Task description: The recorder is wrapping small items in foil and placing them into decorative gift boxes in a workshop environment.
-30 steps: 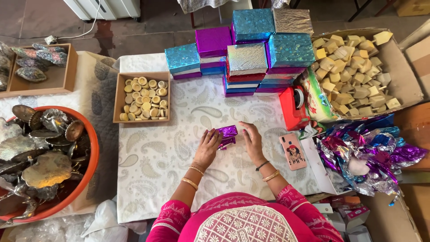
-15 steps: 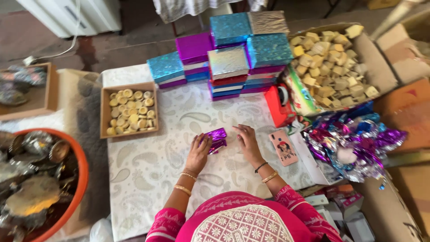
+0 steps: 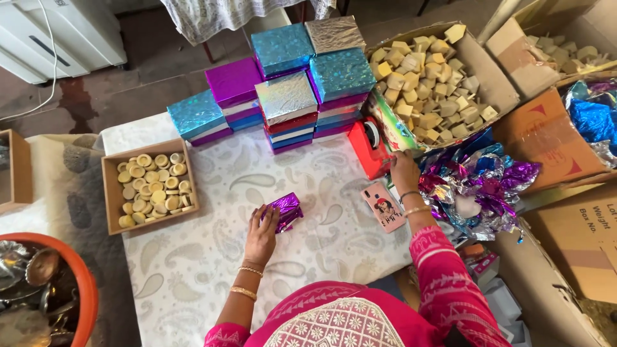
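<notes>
A small block wrapped in purple foil (image 3: 285,209) lies on the paisley-patterned cloth (image 3: 193,270). My left hand (image 3: 262,232) rests on its near end, fingers gripping it and pressing it to the table. My right hand (image 3: 405,172) is stretched out to the right, beside the red tape dispenser (image 3: 369,150) and just above a phone in a pink case (image 3: 383,206). It holds nothing, and the fingertips point at the dispenser's near edge.
Stacked foil-covered boxes (image 3: 288,96) in blue, purple and silver stand at the back. On the left is a tray of round tan pieces (image 3: 151,186), on the right a carton of tan cubes (image 3: 429,83). Crumpled foil sheets (image 3: 479,189) lie beside my right arm, and an orange tub (image 3: 77,292) sits at the lower left.
My right hand has left the purple block and moved right to the tape dispenser. My left hand stays on the block. The view has shifted right and closer.
</notes>
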